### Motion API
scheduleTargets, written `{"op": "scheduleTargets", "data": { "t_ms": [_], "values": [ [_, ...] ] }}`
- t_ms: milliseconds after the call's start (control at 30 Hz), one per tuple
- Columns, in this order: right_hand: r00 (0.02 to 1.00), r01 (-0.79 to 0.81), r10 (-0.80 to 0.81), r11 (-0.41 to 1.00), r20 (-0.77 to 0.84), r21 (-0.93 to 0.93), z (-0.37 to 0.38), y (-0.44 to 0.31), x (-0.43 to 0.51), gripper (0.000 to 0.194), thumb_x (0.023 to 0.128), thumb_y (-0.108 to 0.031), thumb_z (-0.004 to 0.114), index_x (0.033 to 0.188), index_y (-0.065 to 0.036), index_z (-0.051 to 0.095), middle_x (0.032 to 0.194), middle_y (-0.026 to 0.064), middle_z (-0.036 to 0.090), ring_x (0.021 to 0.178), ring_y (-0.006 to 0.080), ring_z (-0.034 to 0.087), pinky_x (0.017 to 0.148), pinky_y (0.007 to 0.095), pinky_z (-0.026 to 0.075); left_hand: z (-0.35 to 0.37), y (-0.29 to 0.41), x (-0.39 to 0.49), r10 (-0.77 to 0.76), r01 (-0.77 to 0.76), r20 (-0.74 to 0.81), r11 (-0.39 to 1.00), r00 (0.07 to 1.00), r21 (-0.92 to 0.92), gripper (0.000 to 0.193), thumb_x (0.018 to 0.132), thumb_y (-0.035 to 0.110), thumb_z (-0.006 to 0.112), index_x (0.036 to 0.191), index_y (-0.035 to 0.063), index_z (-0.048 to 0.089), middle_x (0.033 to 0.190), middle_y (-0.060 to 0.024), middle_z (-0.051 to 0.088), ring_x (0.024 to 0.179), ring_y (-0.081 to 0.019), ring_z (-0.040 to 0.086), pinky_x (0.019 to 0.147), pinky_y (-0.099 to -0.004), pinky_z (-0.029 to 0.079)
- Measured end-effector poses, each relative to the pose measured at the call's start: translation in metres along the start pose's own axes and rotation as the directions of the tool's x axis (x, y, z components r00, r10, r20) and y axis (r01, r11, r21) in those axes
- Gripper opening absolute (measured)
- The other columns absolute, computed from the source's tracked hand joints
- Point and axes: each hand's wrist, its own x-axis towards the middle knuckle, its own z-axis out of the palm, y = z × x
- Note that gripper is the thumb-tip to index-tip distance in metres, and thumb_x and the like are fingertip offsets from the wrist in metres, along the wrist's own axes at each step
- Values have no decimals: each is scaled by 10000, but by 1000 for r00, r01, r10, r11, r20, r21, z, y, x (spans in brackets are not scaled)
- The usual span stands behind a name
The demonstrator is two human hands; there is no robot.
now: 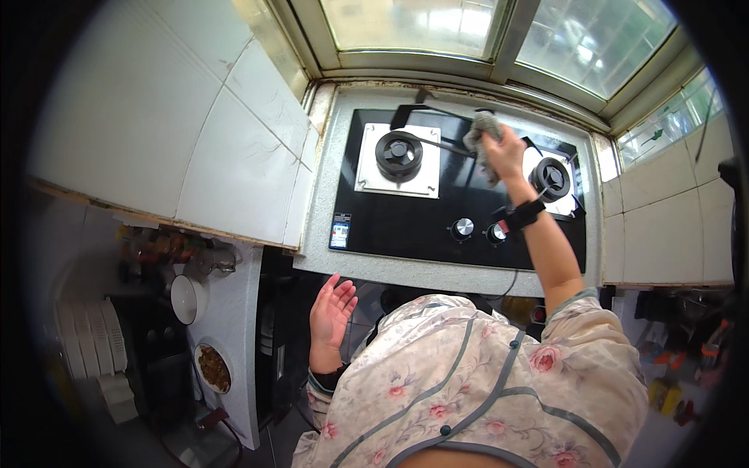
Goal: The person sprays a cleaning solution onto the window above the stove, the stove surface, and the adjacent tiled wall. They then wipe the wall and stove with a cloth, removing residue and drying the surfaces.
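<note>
My right hand [504, 153] grips a crumpled grey cloth [484, 140] over the middle back of a black glass gas hob [398, 222]. A black pan support [408, 116] lies tilted at the back left of the hob, partly behind the cloth. Left of the cloth, the left burner [399, 153] sits bare on its square metal plate. The right burner [550, 178] has thin support arms around it, just right of my wrist. Two silver knobs [464, 227] are near the hob's front. My left hand [332, 310] is held palm up in front of the counter's edge, fingers apart, with nothing in it.
Tiled walls [234, 169] stand at both sides, and a framed window [409, 26] rises behind the hob. On a side counter at the left are a white bowl [187, 299] and a plate of food [213, 368]. A thin cable hangs at the counter's front edge.
</note>
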Motion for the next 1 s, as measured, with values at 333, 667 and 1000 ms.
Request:
{"op": "scheduleTargets", "data": {
  "t_ms": [333,667,1000],
  "values": [
    [892,425,-426,904,153,42,105,-66,-91,369,623,-60,660,978,-42,558,785,101,572,757,289,555,649,363,477,-46,9,-19,3,-4,-100,1000,995,-13,395,932,278,439,1275,82,453,1107,-92,563,1013,-189,537,876,-346,435],
    [867,387,-344,921,360,-54,112,-60,-126,411,678,-110,668,1069,-81,548,903,62,600,848,258,564,714,345,488,-58,17,-7,-20,19,-73,1000,997,-19,402,925,265,449,1269,57,442,1096,-112,563,1013,-204,533,869,-346,432],
    [979,-181,200,942,-40,284,25,-34,-86,250,839,-232,605,953,-10,585,845,165,611,805,317,582,719,367,458,-11,11,48,-167,153,87,977,982,149,426,924,298,442,1281,66,432,1101,-101,557,1018,-198,523,878,-344,428]
  ]
}}
